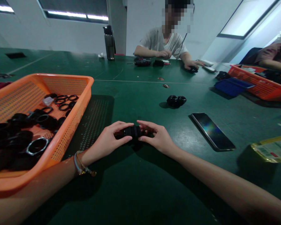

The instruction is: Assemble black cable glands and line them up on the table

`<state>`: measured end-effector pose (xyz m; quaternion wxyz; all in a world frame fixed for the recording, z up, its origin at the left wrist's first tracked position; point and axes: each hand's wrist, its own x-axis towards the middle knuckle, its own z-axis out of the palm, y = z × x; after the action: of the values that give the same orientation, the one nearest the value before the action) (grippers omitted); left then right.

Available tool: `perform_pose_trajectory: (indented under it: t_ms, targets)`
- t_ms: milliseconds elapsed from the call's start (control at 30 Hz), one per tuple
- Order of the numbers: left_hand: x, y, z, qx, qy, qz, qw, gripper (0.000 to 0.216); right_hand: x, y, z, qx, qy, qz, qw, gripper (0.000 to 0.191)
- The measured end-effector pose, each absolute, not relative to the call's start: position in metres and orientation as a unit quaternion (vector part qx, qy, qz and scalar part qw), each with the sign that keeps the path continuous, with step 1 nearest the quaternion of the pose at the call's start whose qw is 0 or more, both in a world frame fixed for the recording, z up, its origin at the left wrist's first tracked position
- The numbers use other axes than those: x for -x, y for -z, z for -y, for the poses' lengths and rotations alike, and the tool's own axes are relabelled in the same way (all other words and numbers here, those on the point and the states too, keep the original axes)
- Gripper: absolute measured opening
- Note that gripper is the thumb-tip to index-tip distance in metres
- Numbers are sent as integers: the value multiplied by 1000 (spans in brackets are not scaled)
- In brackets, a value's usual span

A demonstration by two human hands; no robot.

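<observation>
My left hand [111,137] is closed around the left end of a black threaded fitting [131,132], thumb in front and fingers behind. At the fitting's other end, my right hand [160,139] has its thumb and fingers curled around the right tip. The fitting lies sideways between both hands, just above the green table [131,193]; its ends are partly covered by fingers. Beyond my hands, two black fittings [176,101] stand side by side on the table.
At left, an orange basket [91,84] holds several black fittings and rings. A phone [212,131] and a yellow-edged package [271,150] lie to the right. A bottle [109,45] stands at the back. Two people sit across; one has a blue tray [234,87] and orange basket [259,86] nearby.
</observation>
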<state>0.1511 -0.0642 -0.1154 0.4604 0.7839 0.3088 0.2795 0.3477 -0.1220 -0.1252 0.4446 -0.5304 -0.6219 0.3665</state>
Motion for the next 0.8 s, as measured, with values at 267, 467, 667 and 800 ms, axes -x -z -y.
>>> perform_pose_trajectory:
  t_ms: [267,467,667,800]
  targets:
    - [-151,117,64,-787,-281,-308,455,38,-347,125,122,539,-391,600,443,38]
    - [-151,116,64,-791,-279,-311,448,38,-347,125,122,537,-405,588,449,38]
    - [-152,116,64,-788,-279,-310,453,37,-346,125,122,538,-405,587,449,38]
    - [-151,116,63,-789,-277,-310,453,36,-346,124,122,544,-398,590,444,38]
